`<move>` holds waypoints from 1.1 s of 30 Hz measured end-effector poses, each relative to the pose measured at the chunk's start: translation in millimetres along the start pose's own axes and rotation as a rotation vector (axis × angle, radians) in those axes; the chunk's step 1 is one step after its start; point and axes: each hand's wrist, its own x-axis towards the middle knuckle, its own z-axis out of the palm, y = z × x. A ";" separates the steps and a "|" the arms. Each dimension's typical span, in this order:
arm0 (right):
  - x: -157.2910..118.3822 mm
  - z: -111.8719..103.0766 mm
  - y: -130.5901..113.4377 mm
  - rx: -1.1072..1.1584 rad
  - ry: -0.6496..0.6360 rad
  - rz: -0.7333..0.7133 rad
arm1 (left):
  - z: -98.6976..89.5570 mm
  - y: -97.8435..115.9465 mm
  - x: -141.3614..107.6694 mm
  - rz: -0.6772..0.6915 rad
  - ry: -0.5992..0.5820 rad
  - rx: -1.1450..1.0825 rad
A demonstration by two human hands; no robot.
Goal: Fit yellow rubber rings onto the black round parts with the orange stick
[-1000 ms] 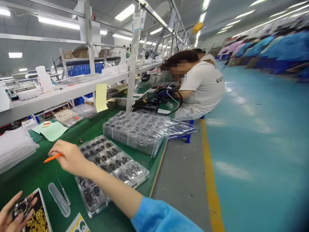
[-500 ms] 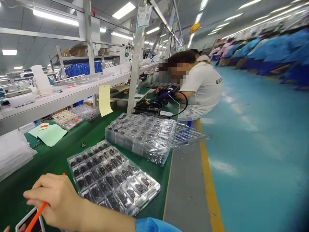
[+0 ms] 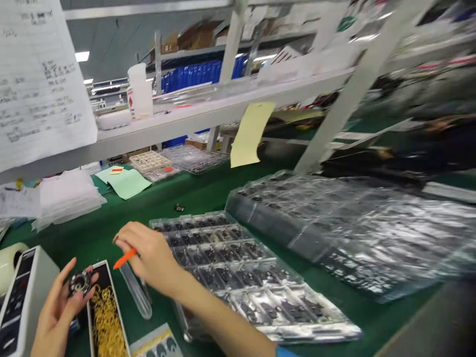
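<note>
My left hand (image 3: 61, 302), at the lower left, holds a small round black part (image 3: 80, 283) with a central opening between thumb and fingers. My right hand (image 3: 148, 253) is closed around an orange stick (image 3: 125, 258), its tip pointing down and left. Beneath and between the hands lies a white-edged box (image 3: 126, 342) of yellow ring-like pieces (image 3: 106, 317). A clear plastic tube (image 3: 137, 292) rests beside it. To the right, a clear compartment tray (image 3: 238, 263) holds many dark parts, and my right forearm crosses its near edge.
Stacked clear trays (image 3: 334, 223) stand at the right. A white device (image 3: 28, 297) sits at the lower left. A shelf (image 3: 186, 116) with an upright post (image 3: 345, 99) spans the bench's back. One loose dark part (image 3: 179, 207) lies behind the tray.
The view has swung left and down, so the seated person and aisle are gone. My left hand with the round part, the box of yellow pieces and the white device have come into view.
</note>
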 end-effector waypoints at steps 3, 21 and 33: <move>0.4 2.3 9.7 -0.105 0.004 0.017 | -2.6 9.1 -4.6 0.007 -0.069 0.009; -0.4 7.3 3.9 -0.116 0.107 -0.104 | -8.7 7.4 4.6 0.042 -0.167 -0.045; -4.3 3.3 -0.6 -0.072 0.005 -0.124 | -12.7 10.9 11.3 -0.041 -0.208 -0.134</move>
